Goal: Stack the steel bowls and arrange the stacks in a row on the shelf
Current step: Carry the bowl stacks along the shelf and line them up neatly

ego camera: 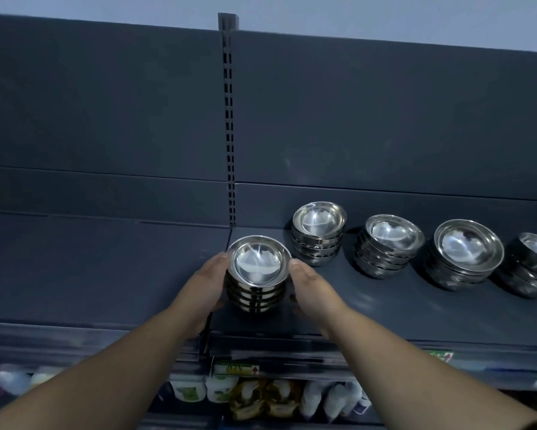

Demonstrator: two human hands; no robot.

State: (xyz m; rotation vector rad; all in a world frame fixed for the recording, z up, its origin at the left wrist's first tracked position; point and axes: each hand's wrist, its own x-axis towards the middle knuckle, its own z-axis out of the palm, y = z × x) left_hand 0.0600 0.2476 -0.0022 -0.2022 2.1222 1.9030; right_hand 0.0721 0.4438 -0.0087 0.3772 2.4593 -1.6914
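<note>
Head view: the held stack of steel bowls [256, 274] is at the front of the dark shelf [385, 308]. The left hand [205, 283] and right hand [312, 288] each curl their grip on its sides. To its right, four other bowl stacks [318, 235] [388, 246] [466, 256] [534, 268] stand in a row, and behind it is one slotted post [228, 135].

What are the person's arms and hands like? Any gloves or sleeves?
No gloves or sleeves show. The left hand and right hand are bare, no rings visible; the left forearm and right forearm are bare nearly to the frame's edge, no watch or bracelet.
</note>
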